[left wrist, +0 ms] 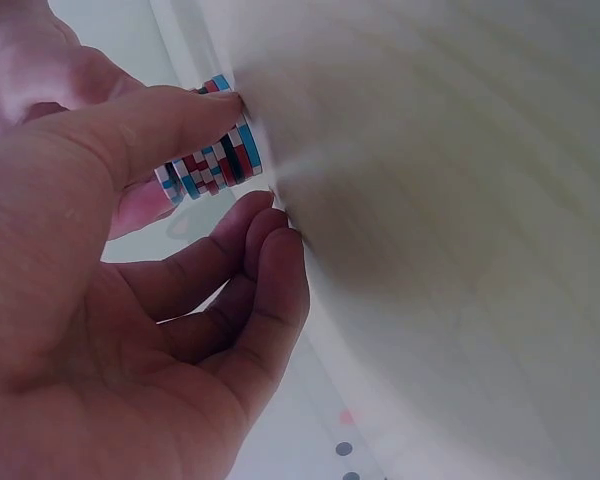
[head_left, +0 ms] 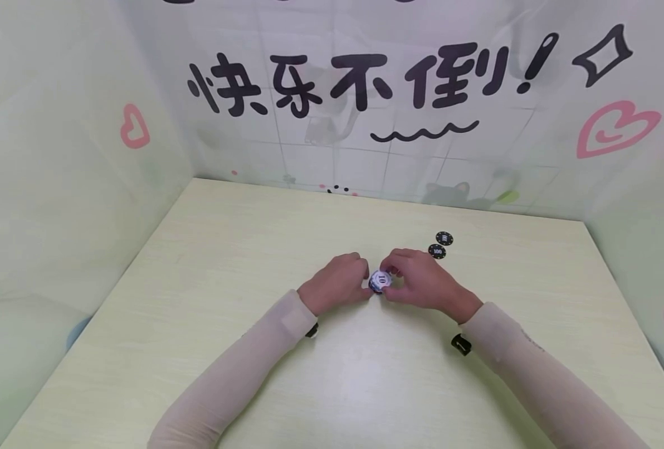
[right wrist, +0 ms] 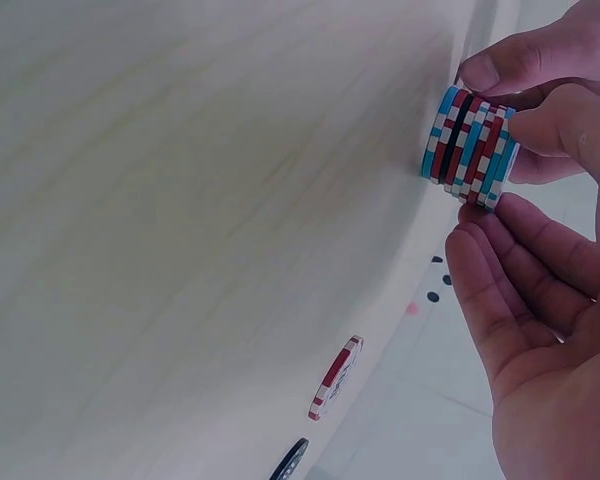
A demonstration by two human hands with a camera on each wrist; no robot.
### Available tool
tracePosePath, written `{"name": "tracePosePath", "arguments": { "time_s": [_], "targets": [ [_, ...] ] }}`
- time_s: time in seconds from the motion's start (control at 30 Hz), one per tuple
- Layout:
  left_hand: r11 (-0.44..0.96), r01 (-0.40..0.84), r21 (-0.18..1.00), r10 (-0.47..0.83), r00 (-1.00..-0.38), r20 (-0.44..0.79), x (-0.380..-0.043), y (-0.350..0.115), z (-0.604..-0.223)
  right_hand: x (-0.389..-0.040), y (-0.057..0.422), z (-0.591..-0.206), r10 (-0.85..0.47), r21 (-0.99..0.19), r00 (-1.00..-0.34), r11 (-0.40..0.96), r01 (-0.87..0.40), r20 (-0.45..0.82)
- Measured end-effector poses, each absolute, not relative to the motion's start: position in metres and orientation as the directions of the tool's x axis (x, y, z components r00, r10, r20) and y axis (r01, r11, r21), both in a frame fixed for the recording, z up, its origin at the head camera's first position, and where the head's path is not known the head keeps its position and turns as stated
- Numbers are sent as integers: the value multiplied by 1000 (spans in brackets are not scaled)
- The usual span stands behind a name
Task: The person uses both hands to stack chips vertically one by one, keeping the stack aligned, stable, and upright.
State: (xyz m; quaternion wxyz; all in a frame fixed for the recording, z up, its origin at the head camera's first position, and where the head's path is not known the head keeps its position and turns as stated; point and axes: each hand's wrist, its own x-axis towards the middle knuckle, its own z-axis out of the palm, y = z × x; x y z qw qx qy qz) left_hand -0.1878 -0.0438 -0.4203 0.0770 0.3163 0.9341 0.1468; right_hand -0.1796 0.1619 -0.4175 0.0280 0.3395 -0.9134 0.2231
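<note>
A short stack of poker chips (head_left: 381, 280) stands on the table between the hands, a white chip marked 10 on top. Its edge (right wrist: 465, 150) shows blue, red, black and white bands. My right hand (head_left: 424, 280) pinches the stack near its top, thumb on one side and fingertips on the other. My left hand (head_left: 337, 284) is on the stack's left, fingers bent loosely and fingertips (left wrist: 285, 250) down by the table. In the left wrist view, the left thumb (left wrist: 195, 118) overlaps the stack, while a gap shows between the stack and the other fingers.
Two black chips (head_left: 437, 251) marked 100 lie flat behind the right hand. In the right wrist view, a chip with a red and white edge (right wrist: 336, 378) lies on the table. Printed cloth walls (head_left: 332, 156) stand at the table's back and sides.
</note>
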Motion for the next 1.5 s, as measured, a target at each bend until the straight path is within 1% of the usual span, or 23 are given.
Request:
{"name": "tracePosePath", "arguments": {
  "time_s": [0.4, 0.67, 0.77, 0.93, 1.07, 1.17, 1.27, 1.5],
  "targets": [
    [761, 570, 310, 612, -789, -53, -189, -43, -420, -179, 163, -419, -613, -390, -761, 661, -642, 213],
    [757, 582, 298, 620, -783, -43, -189, -43, -422, -178, 177, -420, -606, -395, -768, 667, -632, 206],
    [760, 581, 290, 618, -785, -46, -189, -43, -421, -179, 185, -421, -590, -376, -784, 694, -614, 191],
    [767, 576, 283, 614, -787, -62, -189, -43, -420, -182, 202, -423, -522, -330, -837, 770, -546, 166],
    [770, 570, 289, 610, -789, -69, -189, -43, -421, -186, 215, -425, -439, -330, -886, 822, -464, 151],
    [768, 568, 295, 610, -790, -67, -189, -43, -422, -189, 222, -424, -392, -339, -910, 845, -413, 133],
    [766, 568, 301, 611, -789, -65, -189, -43, -422, -193, 226, -423, -376, -338, -920, 856, -391, 113],
    [768, 569, 294, 611, -789, -70, -188, -42, -421, -203, 226, -428, -385, -321, -917, 860, -398, 105]
  ]
}}
